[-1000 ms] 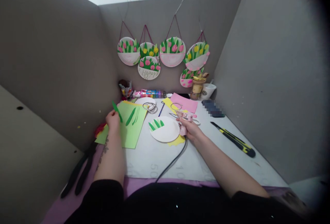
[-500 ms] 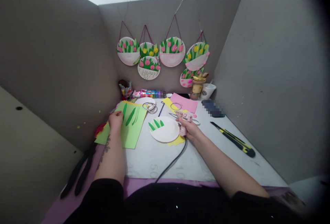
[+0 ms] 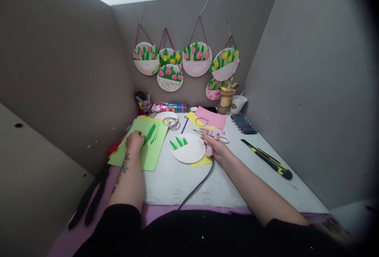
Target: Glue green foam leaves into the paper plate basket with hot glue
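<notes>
From my end, I see the right hand (image 3: pixel 220 148) wrapped round a pink glue gun (image 3: pixel 209 150), grip upright, barrel lying crosswise above the fingers, cord (image 3: pixel 197 188) trailing toward the wearer. Just left of that hand lies a paper plate (image 3: pixel 191 154), long axis crosswise, its leaves (image 3: pixel 181 141) tipped away and left. The left hand (image 3: pixel 135 140) bunches over light green paper (image 3: pixel 155 152) (I cannot tell whether it pinches anything). Beneath the 2 hands spreads a white tabletop (image 3: pixel 166 182); beyond them, 6 flowered plates (image 3: pixel 197 68) hang against a grey partition (image 3: pixel 177 12).
</notes>
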Action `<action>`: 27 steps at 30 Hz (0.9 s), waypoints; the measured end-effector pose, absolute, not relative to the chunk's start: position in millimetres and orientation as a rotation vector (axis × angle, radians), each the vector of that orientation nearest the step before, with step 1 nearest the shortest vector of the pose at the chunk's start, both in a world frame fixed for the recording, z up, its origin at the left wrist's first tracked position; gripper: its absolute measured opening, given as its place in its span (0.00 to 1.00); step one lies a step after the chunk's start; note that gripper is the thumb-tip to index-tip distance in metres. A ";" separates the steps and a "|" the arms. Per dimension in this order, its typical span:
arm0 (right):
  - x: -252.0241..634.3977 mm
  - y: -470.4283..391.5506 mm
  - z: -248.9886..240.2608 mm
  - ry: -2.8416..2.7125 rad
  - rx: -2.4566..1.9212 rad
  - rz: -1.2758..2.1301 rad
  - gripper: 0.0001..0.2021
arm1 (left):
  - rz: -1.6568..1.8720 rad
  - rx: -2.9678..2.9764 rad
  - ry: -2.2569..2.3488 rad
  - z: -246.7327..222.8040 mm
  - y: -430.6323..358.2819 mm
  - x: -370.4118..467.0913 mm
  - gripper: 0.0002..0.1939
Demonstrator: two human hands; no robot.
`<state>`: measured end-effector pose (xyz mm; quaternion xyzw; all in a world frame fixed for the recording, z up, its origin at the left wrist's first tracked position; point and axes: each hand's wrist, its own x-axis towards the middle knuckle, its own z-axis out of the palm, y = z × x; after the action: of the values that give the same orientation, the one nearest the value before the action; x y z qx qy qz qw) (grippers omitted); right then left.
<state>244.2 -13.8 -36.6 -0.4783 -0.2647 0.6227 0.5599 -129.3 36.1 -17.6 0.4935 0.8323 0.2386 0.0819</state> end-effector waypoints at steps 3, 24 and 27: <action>244.5 -13.4 -37.0 -0.630 -1.134 1.464 0.08 | 0.803 1.426 2.468 -19.0 36.6 -129.0 0.15; 243.2 -15.8 -33.5 -0.629 -1.135 1.478 0.09 | 1.353 1.097 2.305 -29.2 49.8 -145.5 0.16; 242.9 -16.5 -31.8 -0.625 -1.139 1.481 0.08 | 1.309 1.231 2.356 -28.1 47.5 -143.6 0.19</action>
<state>242.9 -16.5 -31.8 -0.4816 -0.2645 0.6266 0.5527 -143.6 47.5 -28.1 0.4137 0.7921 0.4400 0.0890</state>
